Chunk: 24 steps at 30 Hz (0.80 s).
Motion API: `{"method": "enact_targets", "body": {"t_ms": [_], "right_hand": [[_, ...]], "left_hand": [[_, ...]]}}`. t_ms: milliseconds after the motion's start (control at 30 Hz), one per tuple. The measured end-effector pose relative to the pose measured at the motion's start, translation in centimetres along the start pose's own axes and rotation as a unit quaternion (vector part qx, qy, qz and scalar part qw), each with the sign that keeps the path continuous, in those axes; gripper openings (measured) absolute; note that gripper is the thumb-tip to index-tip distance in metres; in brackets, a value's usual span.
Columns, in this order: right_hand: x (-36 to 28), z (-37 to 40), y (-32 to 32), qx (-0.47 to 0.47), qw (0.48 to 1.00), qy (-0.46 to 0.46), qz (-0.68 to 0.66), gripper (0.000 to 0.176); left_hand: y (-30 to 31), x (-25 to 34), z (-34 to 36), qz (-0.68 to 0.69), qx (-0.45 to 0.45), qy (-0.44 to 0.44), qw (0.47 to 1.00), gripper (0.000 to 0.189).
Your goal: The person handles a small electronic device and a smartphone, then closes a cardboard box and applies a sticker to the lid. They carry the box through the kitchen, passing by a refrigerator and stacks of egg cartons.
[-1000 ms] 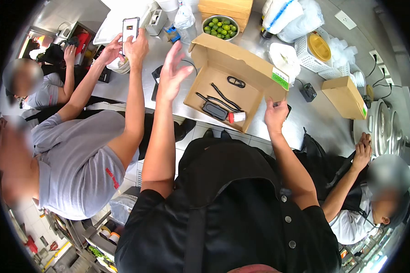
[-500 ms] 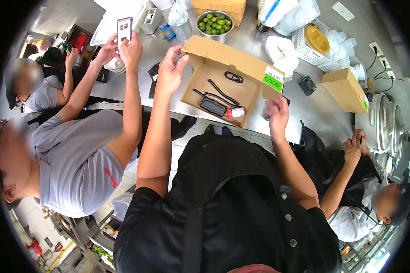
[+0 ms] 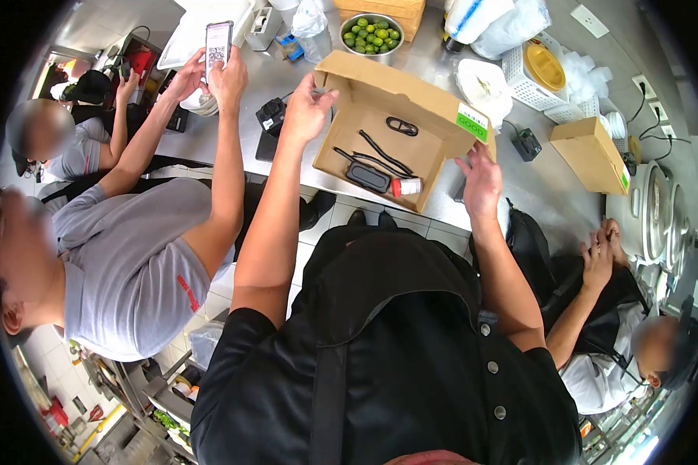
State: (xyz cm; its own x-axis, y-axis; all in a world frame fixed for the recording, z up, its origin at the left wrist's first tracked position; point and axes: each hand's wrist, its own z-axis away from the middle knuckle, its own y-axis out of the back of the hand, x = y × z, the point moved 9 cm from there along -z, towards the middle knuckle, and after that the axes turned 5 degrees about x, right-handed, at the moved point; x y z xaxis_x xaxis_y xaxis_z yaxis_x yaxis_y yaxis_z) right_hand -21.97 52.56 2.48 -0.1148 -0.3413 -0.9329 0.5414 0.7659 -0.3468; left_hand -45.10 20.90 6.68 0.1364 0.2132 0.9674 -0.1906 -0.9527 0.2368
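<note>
An open cardboard box [image 3: 337,159] with a green label on its lid [image 3: 411,91] sits at the steel table's near edge. Inside lie a dark oval device [image 3: 368,177], a red and white small container [image 3: 406,187], a black cable [image 3: 386,153] and a coiled black cord [image 3: 402,125]. My left hand [image 3: 308,112] has its fingers on the lid's left corner, the thumb held apart. At the lid's right end is my right hand [image 3: 482,182], its fingertips against the cardboard near the label.
A bowl of limes [image 3: 371,36] stands behind the box. A black device [image 3: 526,144] and a closed cardboard box [image 3: 589,155] are to the right. At the left a person holds a phone [image 3: 218,54]; another person's hands [image 3: 599,260] rest at the right table edge.
My right hand has moved up to the lid's right end. The lid's edge has tilted slightly. The neighbour's phone shows a different screen.
</note>
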Motion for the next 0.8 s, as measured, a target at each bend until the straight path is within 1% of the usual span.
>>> {"method": "enact_targets", "body": {"t_ms": [67, 100, 167, 200, 233, 267, 300, 333, 367, 400, 467, 500, 533, 567, 600, 633, 667, 700, 733, 767, 800], "right_hand": [[0.2, 0.4, 0.2, -0.057, 0.998, 0.001, -0.024, 0.069], [-0.1, 0.6, 0.5, -0.056, 0.998, 0.004, -0.024, 0.069], [0.1, 1.6, 0.4, -0.091, 0.989, -0.064, -0.1, 0.065], [-0.2, 2.2, 0.0, -0.089, 0.989, -0.063, -0.1, 0.065], [0.4, 2.6, 0.0, -0.018, 0.987, -0.113, -0.109, 0.068], [1.0, 3.4, 0.1, 0.053, 0.978, -0.164, -0.117, 0.071], [1.0, 4.0, -0.9, 0.041, 0.976, -0.179, -0.113, 0.079], [1.1, 4.1, -0.8, 0.04, 0.976, -0.179, -0.114, 0.079], [1.7, 4.4, -1.1, 0.004, 0.966, -0.216, -0.142, 0.08], [2.2, 4.7, -1.6, -0.03, 0.952, -0.253, -0.169, 0.08], [2.1, 4.4, -1.3, -0.026, 0.957, -0.232, -0.172, 0.081], [2.0, 4.6, -1.2, 0.002, 0.965, -0.234, -0.117, 0.081], [2.0, 4.8, -0.9, 0.032, 0.97, -0.234, -0.062, 0.08], [3.3, 5.0, -0.5, 0.022, 0.976, -0.213, 0.036, 0.072], [3.6, 5.3, -0.7, 0.017, 0.976, -0.186, 0.108, 0.065], [4.7, 5.4, -0.5, 0.014, 0.974, -0.195, 0.116, 0.062], [5.7, 5.3, -0.3, 0.011, 0.971, -0.205, 0.125, 0.059], [5.3, 5.1, -0.5, 0.02, 0.974, -0.184, 0.131, 0.056], [4.6, 5.1, -1.1, 0.025, 0.974, -0.183, 0.132, 0.056], [3.7, 5.0, -1.7, 0.025, 0.976, -0.174, 0.13, 0.055], [3.1, 4.9, -2.1, 0.024, 0.978, -0.164, 0.128, 0.054]], "left_hand": [[0.4, 0.3, 1.2, 0.003, 0.012, -0.007, 1.0, 0.033], [0.6, 0.4, 1.9, 0.007, 0.024, -0.014, 1.0, 0.032], [1.0, -0.8, 3.0, 0.012, 0.017, -0.015, 1.0, 0.032], [1.2, -1.7, 3.7, 0.016, 0.012, -0.014, 1.0, 0.031], [1.3, -1.8, 4.5, -0.012, 0.015, -0.036, 0.999, 0.026], [1.4, -2.2, 5.2, -0.012, 0.014, -0.035, 0.999, 0.026], [2.0, -1.3, 5.8, -0.058, 0.037, -0.093, 0.993, 0.024], [2.4, -0.4, 6.5, -0.104, 0.059, -0.151, 0.981, 0.022], [2.6, -1.0, 6.9, -0.078, 0.07, -0.12, 0.987, 0.021], [2.6, -1.5, 7.3, -0.078, 0.07, -0.12, 0.987, 0.021], [2.6, -2.2, 7.7, -0.108, 0.094, -0.124, 0.982, 0.023], [2.3, -3.1, 8.0, -0.116, 0.093, -0.098, 0.984, 0.025], [2.1, -3.5, 8.5, -0.114, 0.092, -0.099, 0.984, 0.025], [1.7, -3.9, 8.9, -0.122, 0.079, -0.107, 0.984, 0.025], [1.3, -4.2, 9.4, -0.129, 0.065, -0.115, 0.983, 0.025], [1.2, -5.3, 9.8, -0.121, 0.045, -0.089, 0.988, 0.028], [1.2, -5.9, 10.1, -0.116, 0.04, -0.092, 0.988, 0.028], [1.3, -7.7, 10.3, -0.044, 0.024, -0.044, 0.998, 0.029], [1.4, -8.7, 10.6, 0.027, 0.006, 0.006, 1.0, 0.031], [1.9, -9.2, 10.8, 0.036, -0.024, 0.031, 0.999, 0.034], [2.3, -10.5, 11.2, 0.081, -0.012, 0.105, 0.991, 0.035]]}}
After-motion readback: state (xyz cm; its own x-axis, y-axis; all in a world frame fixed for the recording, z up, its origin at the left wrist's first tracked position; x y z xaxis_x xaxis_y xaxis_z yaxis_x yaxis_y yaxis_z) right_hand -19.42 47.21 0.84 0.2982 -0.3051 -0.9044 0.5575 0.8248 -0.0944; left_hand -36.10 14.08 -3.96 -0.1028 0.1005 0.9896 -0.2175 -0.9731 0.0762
